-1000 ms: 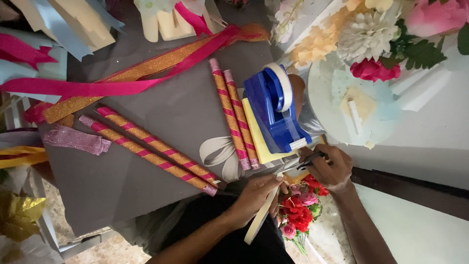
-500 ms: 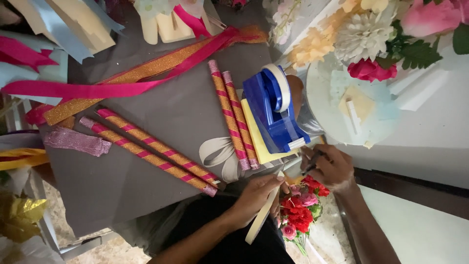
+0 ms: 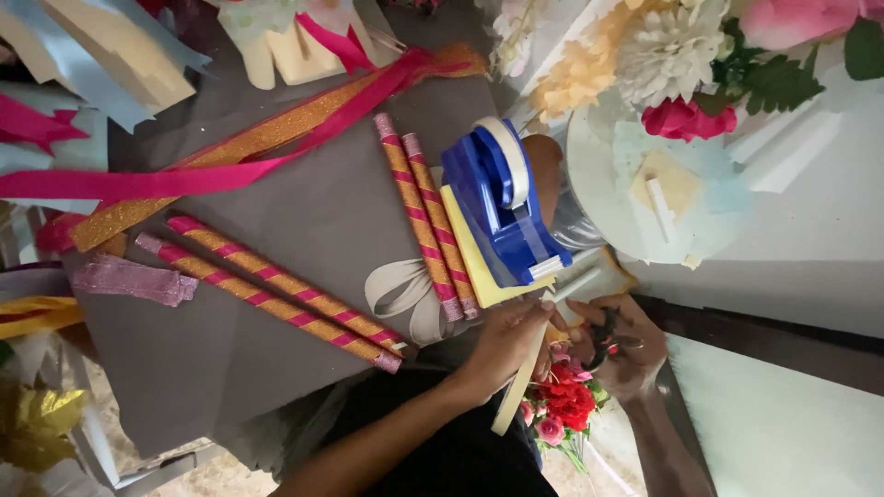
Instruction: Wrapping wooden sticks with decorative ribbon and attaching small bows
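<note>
Two hands work a strip of cream tape at the near edge of a craft-strewn counter (image 3: 230, 368).

At far left lie a pink ribbon (image 3: 138, 181) and an orange glitter ribbon (image 3: 239, 147); nearer, two pink-and-gold wrapped sticks (image 3: 276, 294) lie slanted, and two more (image 3: 428, 216) lie beside a blue tape dispenser (image 3: 502, 207) resting on a yellow pad (image 3: 474, 267). Just near the dispenser, the left hand (image 3: 506, 340) has its fingers pinched closed on the cream tape strip (image 3: 516, 391), which hangs toward the near side. Beside it, the right hand (image 3: 622, 350) curls around small dark scissors (image 3: 603, 331), probably gripped, though the blades are hard to make out. A red-and-pink flower bunch (image 3: 566, 405) sits under both hands; a white round dish (image 3: 608, 193) and artificial flowers (image 3: 681, 55) lie far right.
</note>
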